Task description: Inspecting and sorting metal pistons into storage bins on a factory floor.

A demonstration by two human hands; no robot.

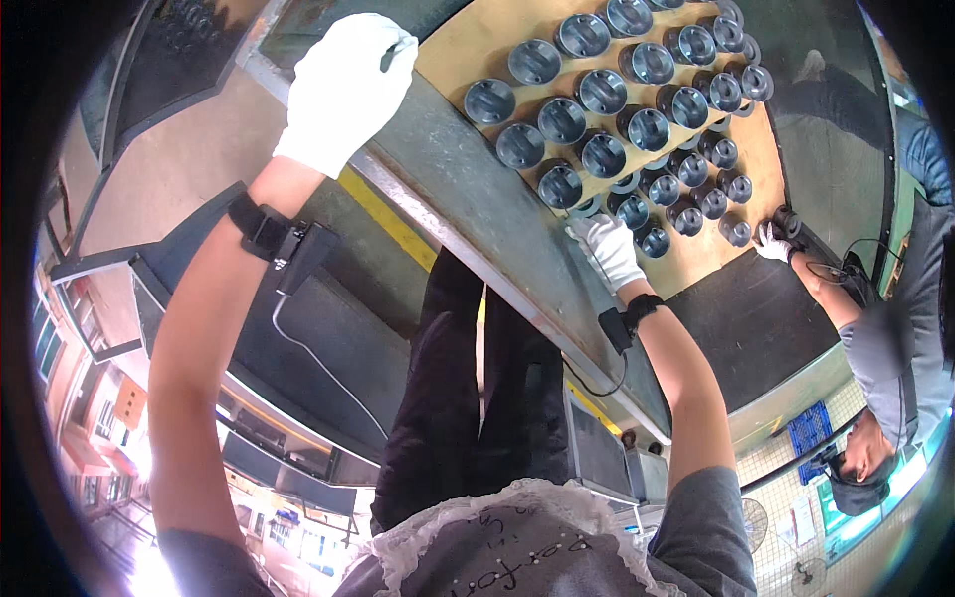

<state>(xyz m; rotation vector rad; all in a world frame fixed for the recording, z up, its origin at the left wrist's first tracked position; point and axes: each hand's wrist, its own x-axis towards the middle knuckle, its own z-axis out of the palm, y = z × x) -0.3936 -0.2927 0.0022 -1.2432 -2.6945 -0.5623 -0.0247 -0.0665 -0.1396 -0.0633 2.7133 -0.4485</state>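
Workbench [438,129], dark metal, pale edge slanting from upper left to lower right. Upon it, tan board [453,55] bearing dark cylinders [562,120], set on end in oblique rows, long axes upright, round tops up; position: forward and right of the person. Left hand [348,90], white glove: raised off the board's left side, apart from the cylinders, fingers curled; contents, if any, cannot be told. Right hand [607,249], white glove: the nearer, just beside the near-edge cylinders, fingers pointing forward-left; grip cannot be told. Far right: co-worker's gloved hand [771,242].
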